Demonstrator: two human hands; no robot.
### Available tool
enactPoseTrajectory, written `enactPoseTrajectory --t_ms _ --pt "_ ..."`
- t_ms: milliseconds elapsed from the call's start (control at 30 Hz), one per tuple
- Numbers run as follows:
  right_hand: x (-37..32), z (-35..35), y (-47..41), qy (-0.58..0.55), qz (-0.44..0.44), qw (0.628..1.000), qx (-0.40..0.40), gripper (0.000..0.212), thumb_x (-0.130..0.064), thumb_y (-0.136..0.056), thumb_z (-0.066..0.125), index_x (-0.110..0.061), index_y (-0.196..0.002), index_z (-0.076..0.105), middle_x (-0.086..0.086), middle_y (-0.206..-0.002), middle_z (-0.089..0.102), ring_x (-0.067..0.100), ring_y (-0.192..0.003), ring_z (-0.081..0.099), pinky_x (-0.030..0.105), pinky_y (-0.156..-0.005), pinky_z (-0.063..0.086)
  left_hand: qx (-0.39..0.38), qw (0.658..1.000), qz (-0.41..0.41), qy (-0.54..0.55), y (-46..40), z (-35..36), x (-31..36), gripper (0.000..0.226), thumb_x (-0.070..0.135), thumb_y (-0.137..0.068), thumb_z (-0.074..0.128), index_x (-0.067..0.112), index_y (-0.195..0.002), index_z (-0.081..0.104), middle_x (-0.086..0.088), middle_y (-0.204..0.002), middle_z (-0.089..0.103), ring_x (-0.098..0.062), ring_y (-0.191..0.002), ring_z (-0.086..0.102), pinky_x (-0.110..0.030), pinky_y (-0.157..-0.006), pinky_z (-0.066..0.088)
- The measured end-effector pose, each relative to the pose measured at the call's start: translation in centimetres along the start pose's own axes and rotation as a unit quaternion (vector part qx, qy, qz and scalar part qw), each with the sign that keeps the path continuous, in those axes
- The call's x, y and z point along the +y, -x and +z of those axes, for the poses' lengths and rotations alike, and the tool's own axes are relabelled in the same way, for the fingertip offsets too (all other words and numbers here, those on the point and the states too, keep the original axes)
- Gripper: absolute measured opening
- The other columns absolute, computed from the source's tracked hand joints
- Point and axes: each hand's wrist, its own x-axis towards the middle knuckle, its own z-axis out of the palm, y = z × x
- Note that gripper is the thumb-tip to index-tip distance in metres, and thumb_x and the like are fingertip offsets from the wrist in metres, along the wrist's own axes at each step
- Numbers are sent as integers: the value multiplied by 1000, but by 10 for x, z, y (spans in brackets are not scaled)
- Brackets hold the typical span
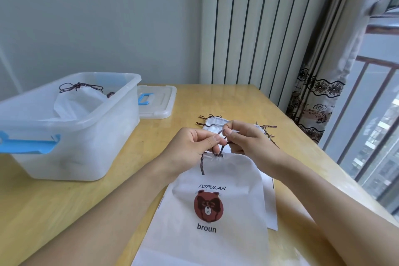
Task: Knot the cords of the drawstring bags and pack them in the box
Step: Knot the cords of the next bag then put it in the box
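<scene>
A white drawstring bag [218, 211] with a brown bear print lies flat on the wooden table in front of me, its mouth gathered. Above that mouth my left hand [194, 144] and my right hand [244, 138] each pinch the dark brown cord [222, 136], which loops between the fingertips. One loose cord end hangs down over the bag at the left. More white bags [216, 124] with dark cords lie beyond and beneath my hands. A clear plastic box [71, 134] with blue latches stands at the left, holding a knotted bag [79, 101].
The box's clear lid [159, 103] with a blue handle lies behind the box on the table [54, 207]. A striped radiator panel and a patterned curtain [313, 101] stand beyond the table's far right corner, next to a window with railings.
</scene>
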Motion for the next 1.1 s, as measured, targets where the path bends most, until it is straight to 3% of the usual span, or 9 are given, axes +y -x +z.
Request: enactPoseTrajectory --t_ms 100,167,267,400,533,733,900,967,1100 --pt "-5 -4 2 25 -17 999 -35 31 -46 -91 67 -17 -103 67 27 -82 49 25 -62 18 45 -60 12 5 1000 -13 -1 -1 -2 0 32 27 -99 60 5 -82 75 6 -79 73 -3 -87 68 -32 -97 47" --pt "-6 -5 2 30 -27 999 -28 21 -34 -98 64 -14 -94 69 27 -74 44 21 -56 18 41 -54 11 -5 1000 -23 12 0 -1 0 29 26 -100 59 4 -93 77 8 -78 72 -4 -84 67 -22 -88 50" --pt "-3 -4 0 22 -18 1000 7 25 -22 -105 55 -14 -86 67 10 -65 34 16 -53 20 35 -50 13 -22 999 -27 22 1 1 2 26 25 -101 56 11 -101 78 6 -78 70 -3 -78 65 -7 -69 43" --pt "-2 0 -1 -26 8 999 34 28 -20 -108 46 -9 -87 60 3 -65 26 11 -51 18 25 -49 13 -37 997 -35 59 1 1 2 24 24 -100 57 11 -102 77 4 -80 70 -4 -81 65 -10 -75 46" --pt "-1 1 -2 -23 10 999 37 28 -21 -108 47 -13 -85 61 12 -76 22 15 -57 16 42 -59 7 -27 996 -32 84 1 1 1 22 21 -97 62 7 -100 77 2 -78 70 -4 -81 66 -11 -73 48" --pt "-4 -4 0 -46 28 998 11 26 -25 -105 52 -15 -86 67 14 -79 15 19 -62 10 35 -53 8 -8 997 -22 74 3 3 4 12 17 -90 70 11 -82 77 -13 -104 76 -6 -99 71 -12 -82 50" --pt "-5 -3 -1 -61 47 997 21 16 -23 -104 55 -14 -96 66 0 -65 18 15 -58 12 33 -54 7 36 995 -20 89 2 2 4 20 9 -88 73 12 -107 72 -15 -89 77 -10 -75 72 -15 -72 53" --pt "-6 -7 0 -77 51 995 27 9 -19 -102 58 -14 -105 64 -3 -64 20 14 -57 14 34 -58 8 48 994 -15 95 2 2 6 15 9 -88 72 12 -103 69 -11 -80 76 -10 -71 71 -13 -65 50" --pt "-11 -13 3 -70 23 997 5 15 -10 -100 59 -14 -115 62 -4 -63 27 15 -57 20 32 -58 11 42 994 -19 100 0 1 4 8 7 -92 68 10 -99 71 -7 -78 75 -11 -73 71 -16 -70 52"
